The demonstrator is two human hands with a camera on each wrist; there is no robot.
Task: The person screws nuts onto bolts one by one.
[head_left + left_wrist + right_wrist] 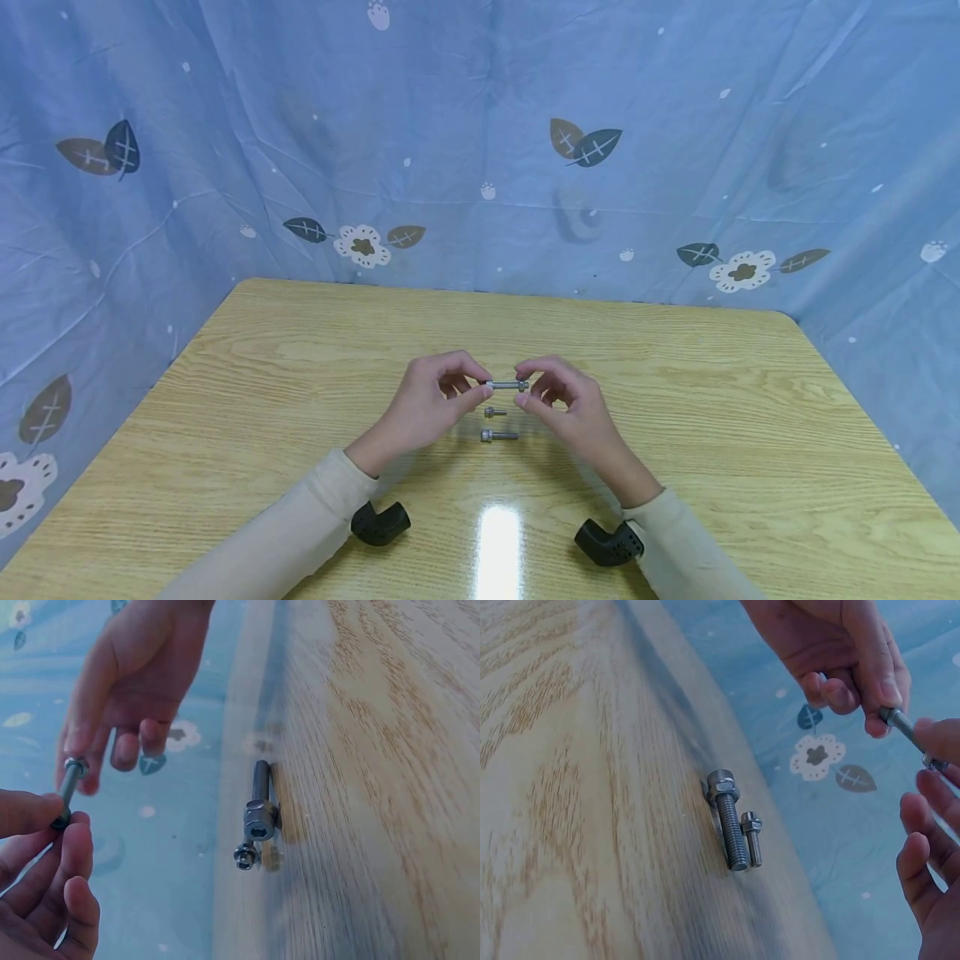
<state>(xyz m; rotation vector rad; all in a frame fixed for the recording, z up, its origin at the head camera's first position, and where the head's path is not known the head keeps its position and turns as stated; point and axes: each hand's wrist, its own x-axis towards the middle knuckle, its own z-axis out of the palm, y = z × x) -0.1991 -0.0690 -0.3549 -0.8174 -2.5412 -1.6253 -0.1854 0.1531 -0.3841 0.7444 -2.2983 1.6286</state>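
Observation:
Above the table, my left hand (420,406) pinches the head end of a long socket-head bolt (507,385) between thumb and forefinger. The bolt lies level, its shank pointing right. A hex nut (523,386) sits on the threads near its far end. Thumb and forefinger of my right hand (567,400) pinch this nut, the other fingers loosely bent. On the tabletop below lie a small socket-head bolt (495,412) and a thicker socket-head bolt (499,436). In the right wrist view, both the thick bolt (730,825) and the small bolt (753,838) carry a nut close under the head.
A wood-grain table (300,358) spreads beneath both hands. Behind it hangs a blue curtain (465,125) with leaf and flower prints. Black curved devices (381,525) sit by the cuffs of both pale sleeves. Light glares off the table's near part.

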